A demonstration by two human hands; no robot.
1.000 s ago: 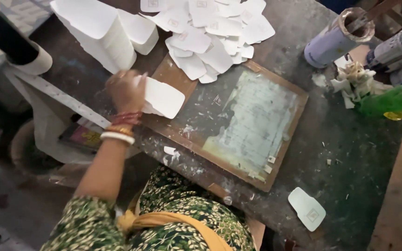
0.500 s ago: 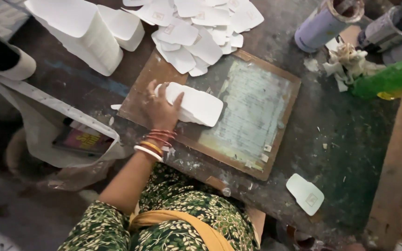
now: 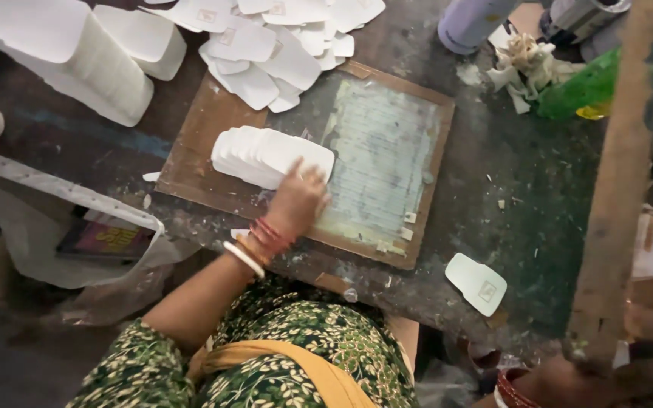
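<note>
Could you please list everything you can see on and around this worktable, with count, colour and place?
Printing frame: one, brown wood with a pale green screen, centre of the table.
Fanned stack of cards: one stack, white, on the frame's left part.
Loose cards: many, white, spread above the frame.
Tall card stacks: two, white, top left.
Single card: one, white, near the table's front edge.
Cans: two, pale, top right.
Crumpled rag: one, off-white, beside the cans.
Green bottle: one, top right.
Wooden bar: one, brown, right side.
Plastic bag: one, clear, left.
Left hand: on the fanned stack, bangles at the wrist.
Right hand: bottom right, gripping the wooden bar.
</note>
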